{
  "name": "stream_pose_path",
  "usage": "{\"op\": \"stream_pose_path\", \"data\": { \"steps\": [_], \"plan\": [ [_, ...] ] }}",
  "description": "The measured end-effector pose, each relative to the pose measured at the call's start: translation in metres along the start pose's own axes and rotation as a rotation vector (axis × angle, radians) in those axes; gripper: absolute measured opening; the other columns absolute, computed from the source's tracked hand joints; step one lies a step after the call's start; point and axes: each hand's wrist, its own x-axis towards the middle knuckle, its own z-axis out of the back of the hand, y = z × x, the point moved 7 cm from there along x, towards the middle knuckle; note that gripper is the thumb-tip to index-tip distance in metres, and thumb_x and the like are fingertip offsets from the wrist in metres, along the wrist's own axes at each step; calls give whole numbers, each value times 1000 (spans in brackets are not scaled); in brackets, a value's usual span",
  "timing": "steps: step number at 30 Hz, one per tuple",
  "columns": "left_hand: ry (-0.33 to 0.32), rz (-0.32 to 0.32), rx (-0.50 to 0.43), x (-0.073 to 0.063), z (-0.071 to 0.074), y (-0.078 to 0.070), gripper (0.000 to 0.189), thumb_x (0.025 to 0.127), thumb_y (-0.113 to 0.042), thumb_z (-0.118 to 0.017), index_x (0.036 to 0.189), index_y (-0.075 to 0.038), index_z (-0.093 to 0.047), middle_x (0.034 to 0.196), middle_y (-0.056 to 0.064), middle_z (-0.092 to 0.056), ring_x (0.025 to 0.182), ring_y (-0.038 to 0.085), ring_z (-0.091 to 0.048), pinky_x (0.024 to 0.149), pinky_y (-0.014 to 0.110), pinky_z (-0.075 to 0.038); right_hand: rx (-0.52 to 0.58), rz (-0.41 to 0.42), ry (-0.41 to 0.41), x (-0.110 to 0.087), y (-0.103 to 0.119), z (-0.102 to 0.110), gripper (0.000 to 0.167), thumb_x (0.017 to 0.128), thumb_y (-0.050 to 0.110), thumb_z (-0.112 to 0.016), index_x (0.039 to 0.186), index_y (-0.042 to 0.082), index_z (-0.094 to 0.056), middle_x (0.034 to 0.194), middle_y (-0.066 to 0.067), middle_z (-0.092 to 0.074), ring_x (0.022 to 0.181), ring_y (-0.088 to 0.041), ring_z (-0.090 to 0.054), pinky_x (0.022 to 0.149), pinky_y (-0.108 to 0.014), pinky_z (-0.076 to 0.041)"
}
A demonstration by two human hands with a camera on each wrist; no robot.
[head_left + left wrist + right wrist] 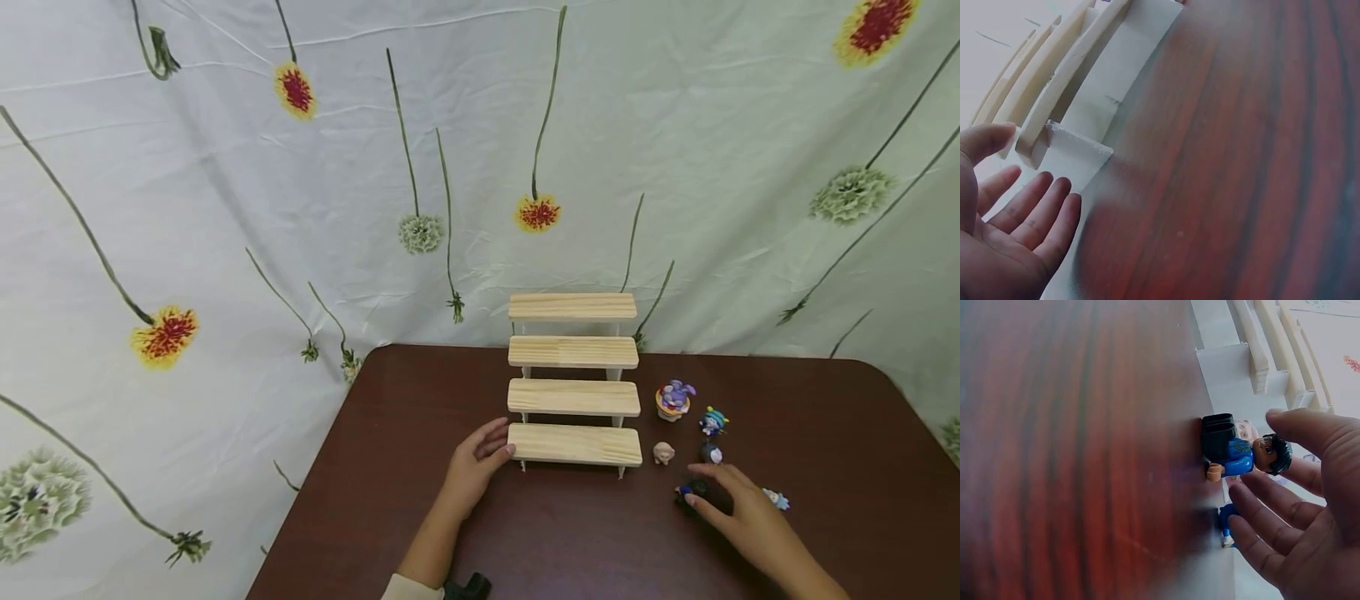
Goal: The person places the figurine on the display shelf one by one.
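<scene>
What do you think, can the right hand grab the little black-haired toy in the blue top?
Probably yes. The right hand is right by the black-haired toy, opened out near the toy's head, and nothing seems to stand between them.

Flower-print backdrop point(337, 183), apparently cloth, behind brown table point(420, 396).

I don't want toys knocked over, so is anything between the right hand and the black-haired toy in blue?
Nothing visible stands between the right hand and the black-haired toy. The thumb and fingers are open beside it. The pink toy is nearer the shelf, outside that gap.
</scene>
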Motion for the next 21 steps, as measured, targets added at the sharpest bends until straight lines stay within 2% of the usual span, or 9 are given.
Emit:
{"op": "stream_pose_path", "data": {
  "steps": [6, 13, 16, 21],
  "plan": [
    [33, 15, -14, -1, -4, 1, 54, 95, -19, -72, 144, -8, -55, 140, 18, -60, 126, 30, -61, 94, 20, -52, -1, -10, 32, 1, -3, -6, 41, 94, 31, -73, 129, 10, -65, 128, -15, -65, 120, -43, -61, 92, -63, -49],
    [36, 19, -13, -2, -5, 2, 51, 94, -17, -72, 143, -10, -57, 138, 18, -61, 122, 27, -63, 93, 22, -53, -3, -16, 49, 0, -4, -7, 39, 94, 29, -73, 128, 11, -66, 130, -17, -66, 120, -44, -62, 93, -62, -50],
    [43, 24, -20, -1, -6, 3, 53, 94, -16, -72, 144, -10, -56, 138, 19, -61, 120, 25, -63, 93, 22, -52, -14, -14, 43, 0, -5, -7, 37, 93, 25, -75, 126, 12, -67, 127, -14, -68, 118, -39, -64, 91, -57, -51],
    [52, 29, -53, -1, -5, 4, 56, 93, -13, -73, 145, -9, -54, 139, 19, -61, 120, 25, -63, 92, 21, -52, -37, -32, 44, 3, -7, -8, 31, 91, 23, -76, 121, 17, -69, 120, -5, -71, 110, -26, -67, 86, -43, -55]
  ]
}}
